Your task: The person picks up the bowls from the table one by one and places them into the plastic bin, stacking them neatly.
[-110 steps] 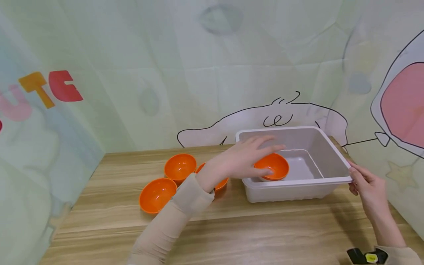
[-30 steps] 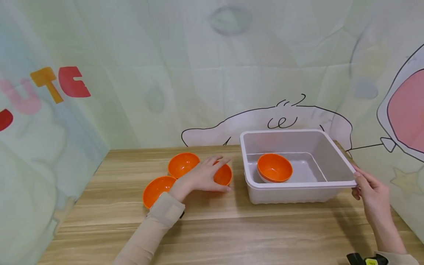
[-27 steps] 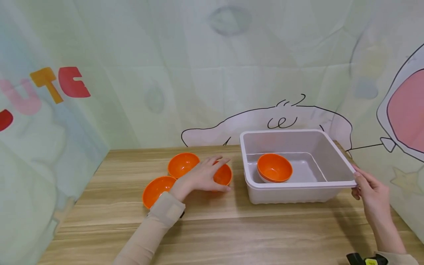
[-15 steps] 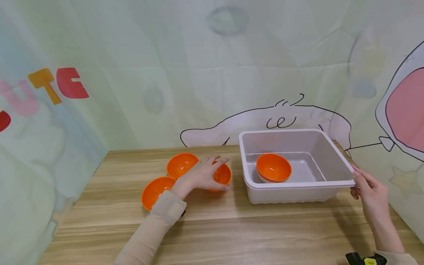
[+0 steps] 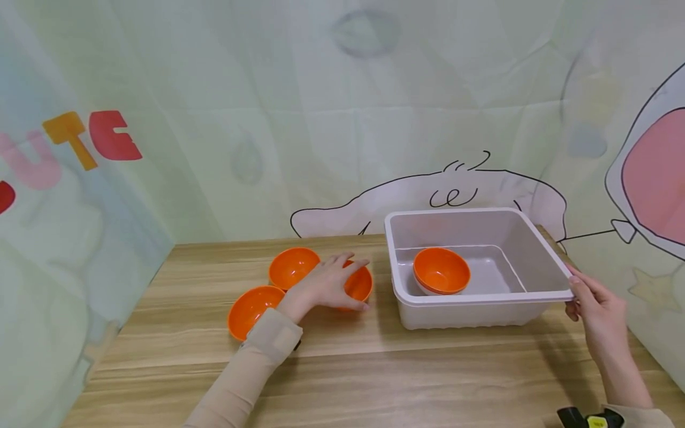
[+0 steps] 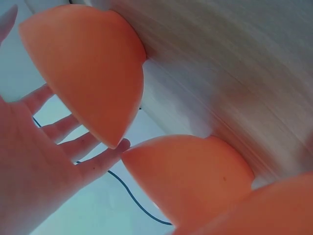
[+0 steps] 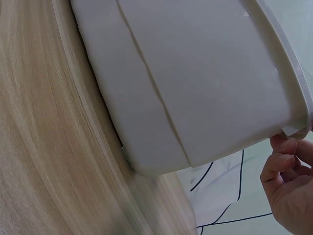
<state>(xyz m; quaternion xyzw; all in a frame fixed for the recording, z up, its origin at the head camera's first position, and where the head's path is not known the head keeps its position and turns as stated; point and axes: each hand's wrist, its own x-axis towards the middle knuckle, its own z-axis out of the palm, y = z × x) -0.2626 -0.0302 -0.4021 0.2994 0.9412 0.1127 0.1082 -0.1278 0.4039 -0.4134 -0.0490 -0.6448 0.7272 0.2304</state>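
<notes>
Bowls (image 5: 294, 268) orange. Bin (image 5: 471, 315) pale grey. Table (image 5: 407, 380) tan wood grain. Backdrop (image 5: 267, 71) pale green, black-outlined cartoons (image 5: 412, 193); letters (image 5: 109, 142) pink, orange, red. Sleeves (image 5: 227, 389) beige. Wrist unit (image 5: 596, 421), cut off, looks black/yellow.

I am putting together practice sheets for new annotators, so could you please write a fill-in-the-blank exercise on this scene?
1. The person grips the grey bin by its rim with the ____ hand.
2. Counting the bowl at the left hand, ____ bowls are outside the bin.
3. The bowl interior visible in the bin is coloured ____.

Missing words: right; three; orange.
</notes>
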